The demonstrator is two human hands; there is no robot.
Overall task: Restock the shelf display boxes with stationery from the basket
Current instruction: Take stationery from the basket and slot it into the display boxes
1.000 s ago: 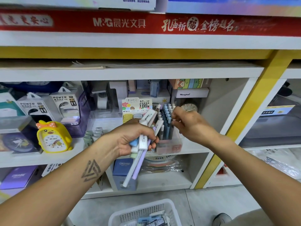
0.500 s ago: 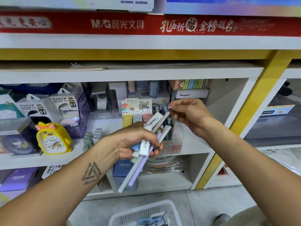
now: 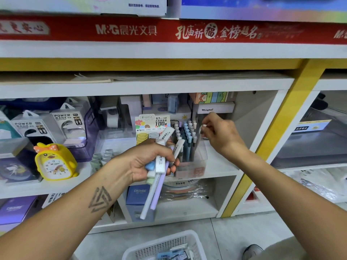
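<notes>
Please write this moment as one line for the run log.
left hand: grips pens | right hand: pinches small white thing above pen box | basket: on floor

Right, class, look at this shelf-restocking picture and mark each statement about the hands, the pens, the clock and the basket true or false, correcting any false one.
1. The left hand grips a bundle of pens. True.
2. The right hand rests inside the basket. False: it is raised in front of the shelf, beside the clear display box, pinching a small white item.
3. The yellow duck clock stands on the shelf left of the display box. True.
4. The display box holds no pens. False: many pens stand upright in it.
5. The white basket sits on the floor below the hands. True.
</notes>
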